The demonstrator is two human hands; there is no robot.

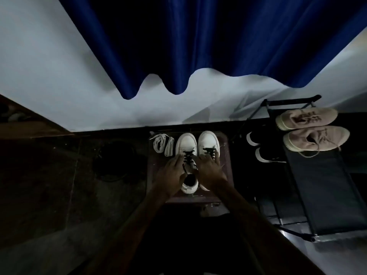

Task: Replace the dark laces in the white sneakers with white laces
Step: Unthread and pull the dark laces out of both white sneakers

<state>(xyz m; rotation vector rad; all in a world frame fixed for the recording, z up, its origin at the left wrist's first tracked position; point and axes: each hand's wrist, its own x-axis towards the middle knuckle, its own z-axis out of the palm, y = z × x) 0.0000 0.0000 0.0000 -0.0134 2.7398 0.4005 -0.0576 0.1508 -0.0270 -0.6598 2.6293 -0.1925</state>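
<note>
Both arms reach forward, left hand (172, 171) and right hand (209, 168) laid flat, fingers spread, grip released, on two white sneakers (186, 147) with dark laces (188, 158) on a small dim surface (226, 171); coiled white laces (163, 144) lie just left, blue curtain (198, 42) beyond

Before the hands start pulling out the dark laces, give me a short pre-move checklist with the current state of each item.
1. Two white leather sneakers side by side on the small dark stand: ok.
2. Black laces threaded in both: ok.
3. Coiled white replacement laces beside the sneakers: ok.
4. Left hand on the left sneaker, right hand on the right: ok.
5. Fingers gripping a lace: cannot tell.
6. Lighting adequate to see eyelets: not ok, dim.
</note>
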